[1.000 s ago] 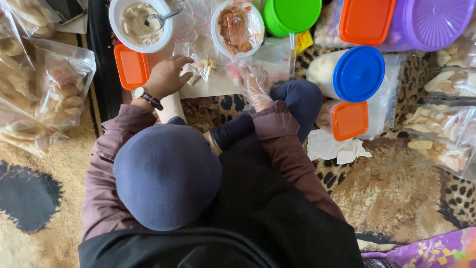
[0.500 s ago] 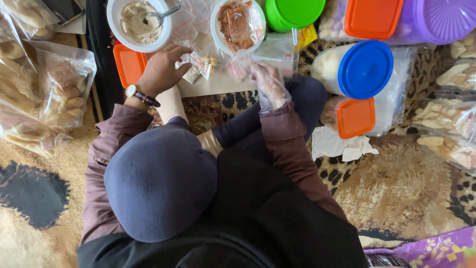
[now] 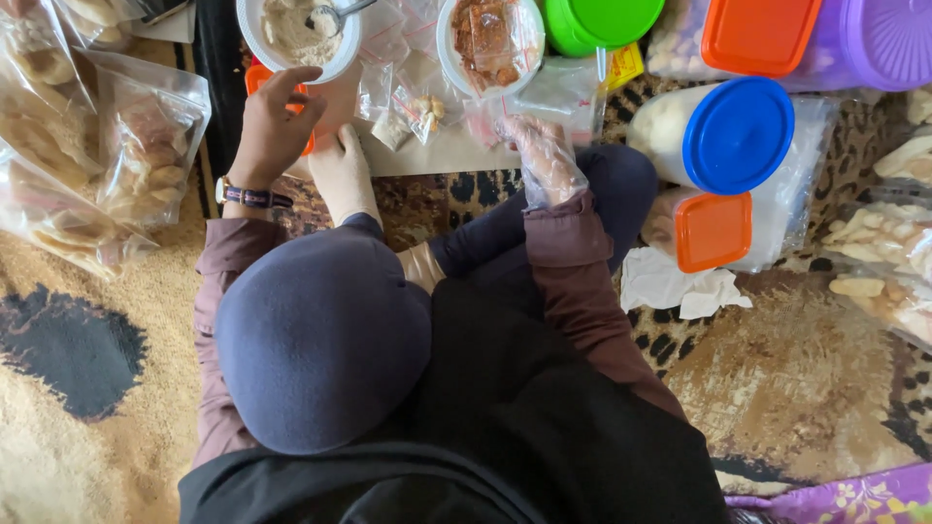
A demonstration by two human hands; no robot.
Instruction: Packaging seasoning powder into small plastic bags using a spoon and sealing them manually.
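Right of the right hand [image 3: 546, 155]: tub with blue lid [image 3: 736, 134], just below it a small box with orange lid [image 3: 712, 231], then crumpled white tissue [image 3: 680, 287]. Up-right of that hand: green-lidded tub [image 3: 600, 19], purple tub [image 3: 874, 44]. Left of the left hand [image 3: 272, 126]: clear bags of crackers [image 3: 146, 146] on patterned carpet [image 3: 825, 388].

By the bare left hand [image 3: 272, 121] sit a white bowl [image 3: 291, 49] and an orange lid [image 3: 260, 80], and right of the right hand [image 3: 544, 155] in its clear glove are a blue lid [image 3: 738, 136], a green lid [image 3: 602, 19] and a leopard-spot rug [image 3: 806, 369].
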